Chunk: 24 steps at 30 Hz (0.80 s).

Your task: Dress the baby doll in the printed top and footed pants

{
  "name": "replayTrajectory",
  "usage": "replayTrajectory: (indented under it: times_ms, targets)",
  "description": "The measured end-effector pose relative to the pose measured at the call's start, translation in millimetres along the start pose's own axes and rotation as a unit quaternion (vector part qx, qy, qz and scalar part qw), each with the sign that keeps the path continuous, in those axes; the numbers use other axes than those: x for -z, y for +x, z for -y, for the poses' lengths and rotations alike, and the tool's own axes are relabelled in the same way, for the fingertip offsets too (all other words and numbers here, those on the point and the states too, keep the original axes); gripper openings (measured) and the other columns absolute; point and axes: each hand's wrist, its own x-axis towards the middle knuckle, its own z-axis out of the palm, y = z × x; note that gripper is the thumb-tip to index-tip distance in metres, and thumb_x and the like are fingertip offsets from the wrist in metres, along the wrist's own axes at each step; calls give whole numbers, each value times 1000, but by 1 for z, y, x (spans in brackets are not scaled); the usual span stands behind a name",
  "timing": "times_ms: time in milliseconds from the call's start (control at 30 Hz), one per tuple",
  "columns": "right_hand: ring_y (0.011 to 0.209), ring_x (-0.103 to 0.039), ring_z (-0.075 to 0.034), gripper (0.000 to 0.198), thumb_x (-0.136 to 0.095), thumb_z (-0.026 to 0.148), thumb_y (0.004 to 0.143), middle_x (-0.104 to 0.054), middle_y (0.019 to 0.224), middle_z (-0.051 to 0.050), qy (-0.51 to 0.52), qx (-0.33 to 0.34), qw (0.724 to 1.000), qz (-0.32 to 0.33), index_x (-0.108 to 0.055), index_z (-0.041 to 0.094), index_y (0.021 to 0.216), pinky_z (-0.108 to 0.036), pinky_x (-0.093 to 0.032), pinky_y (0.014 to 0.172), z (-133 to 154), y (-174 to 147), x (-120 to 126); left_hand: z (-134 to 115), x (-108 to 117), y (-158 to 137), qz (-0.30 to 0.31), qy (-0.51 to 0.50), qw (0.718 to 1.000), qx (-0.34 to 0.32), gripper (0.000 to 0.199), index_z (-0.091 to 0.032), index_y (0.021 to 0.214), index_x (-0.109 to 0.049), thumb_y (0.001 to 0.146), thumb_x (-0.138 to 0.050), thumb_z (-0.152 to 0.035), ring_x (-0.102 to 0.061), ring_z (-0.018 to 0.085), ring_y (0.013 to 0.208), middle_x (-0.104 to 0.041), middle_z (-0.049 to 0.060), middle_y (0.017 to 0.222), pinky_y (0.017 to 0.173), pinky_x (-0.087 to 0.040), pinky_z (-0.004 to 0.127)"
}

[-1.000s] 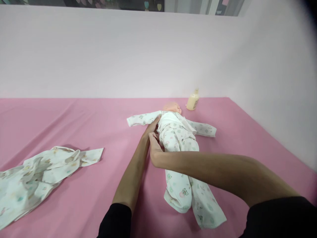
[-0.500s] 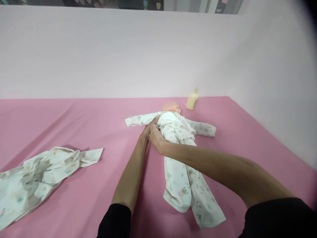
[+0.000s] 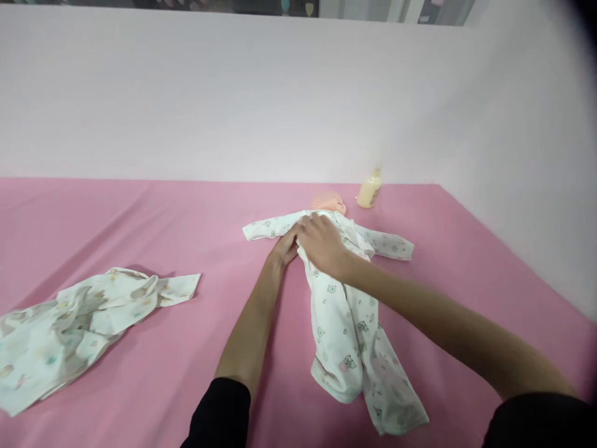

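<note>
One small baby doll in a white printed cloth sleepsuit lies on the pink sheet. The left hand and right hand rest on its chest; I cannot tell either grip. One more white printed cloth garment and one cream plastic bottle lie apart.

light: bright, even, soft shadows | focus: slight blur | edges: wide-angle bend, dark top-right corner

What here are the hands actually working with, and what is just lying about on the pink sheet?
In use:
- doll, lying on its back
- printed sleepsuit on the doll
- left hand, at the doll's side
- right hand, on the doll's chest

Lying about:
- crumpled printed garment, far left
- cream bottle, beside the doll's head
- pink sheet under everything
</note>
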Motion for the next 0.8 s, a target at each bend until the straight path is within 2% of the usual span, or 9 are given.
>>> replayTrajectory:
  times_ms: [100, 167, 300, 367, 500, 633, 700, 800]
  targets:
    - [97, -60, -28, 17, -52, 21, 91, -66, 106, -16, 106, -89, 989, 57, -65, 13, 97, -36, -44, 78, -39, -10, -3, -1, -1, 2, 50, -17, 999, -13, 37, -14, 112, -70, 87, -69, -41, -67, 24, 103, -73, 10, 102, 98, -51, 35]
    - [88, -60, -23, 14, -53, 27, 91, -67, 97, -10, 191, -99, 974, 73, -63, 17, 88, -31, -41, 72, -58, -12, -11, 1, 0, 4, 71, -27, 997, -14, 42, -13, 119, -68, 88, -68, -42, -67, 25, 107, -73, 11, 108, 102, -50, 37]
    - [74, -54, -16, 19, -52, 25, 90, -64, 80, -3, 287, -73, 954, 40, -52, 19, 71, -28, -35, 65, -75, -2, -25, 5, 5, 8, 82, -40, 996, -14, 46, -13, 124, -66, 88, -68, -42, -67, 25, 111, -72, 12, 114, 106, -49, 37]
    - [72, -53, -15, 20, -51, 23, 89, -63, 78, -3, 317, -96, 944, 11, -50, 19, 70, -28, -34, 66, -79, 7, -29, 6, 9, 10, 80, -45, 996, -20, 45, -13, 124, -66, 88, -69, -40, -67, 24, 111, -72, 12, 115, 107, -49, 36]
    - [79, -54, -17, 15, -52, 20, 87, -64, 85, -4, 333, -173, 926, -35, -52, 19, 73, -28, -35, 70, -89, 27, -39, 7, 13, 11, 82, -37, 995, -29, 43, -13, 124, -66, 89, -68, -38, -67, 24, 112, -72, 12, 115, 106, -50, 37]
    - [81, -54, -19, 13, -50, 19, 87, -65, 87, -4, 304, -229, 923, -49, -51, 20, 74, -30, -34, 69, -89, 35, -50, 8, 14, 11, 75, -35, 996, -33, 42, -13, 123, -66, 89, -68, -36, -67, 24, 111, -73, 12, 113, 106, -51, 37]
    - [80, -54, -19, 15, -48, 19, 88, -65, 86, -5, 291, -235, 926, -51, -49, 20, 73, -31, -34, 69, -83, 30, -51, 7, 13, 10, 79, -40, 996, -30, 42, -13, 124, -66, 89, -68, -36, -67, 25, 111, -73, 12, 113, 106, -50, 38]
    - [79, -53, -20, 17, -47, 19, 89, -64, 84, -5, 273, -193, 941, -58, -48, 21, 72, -31, -35, 72, -70, 15, -42, 7, 11, 10, 92, -51, 994, -17, 41, -14, 125, -65, 90, -66, -37, -67, 25, 112, -73, 11, 113, 107, -50, 39]
